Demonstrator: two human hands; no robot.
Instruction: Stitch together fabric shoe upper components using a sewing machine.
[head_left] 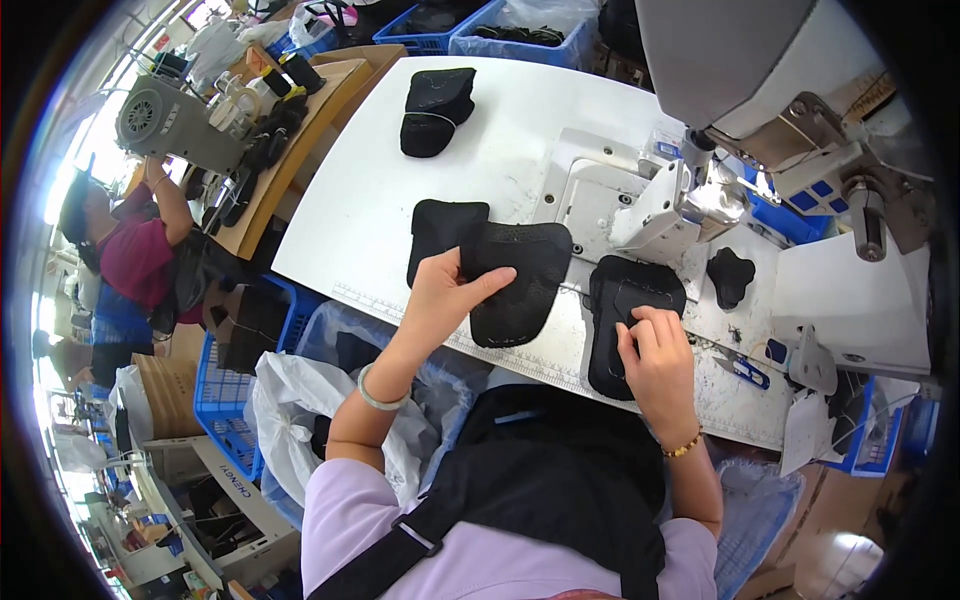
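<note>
My left hand grips a black padded fabric piece, thumb on top and the other fingers behind it. Partly under that piece lies another black fabric piece on the white table. To the right, my right hand rests over a black piece with a stitched outline. Its fingers are curled and drawn together; whatever they may pinch is too small to make out. A sewing machine's head stands just beyond this piece.
A tied black bundle sits at the table's far side. Right of the machine are a small black piece and blue thread snips. A ruler strip runs along the front edge. Another person works at the left, near blue crates.
</note>
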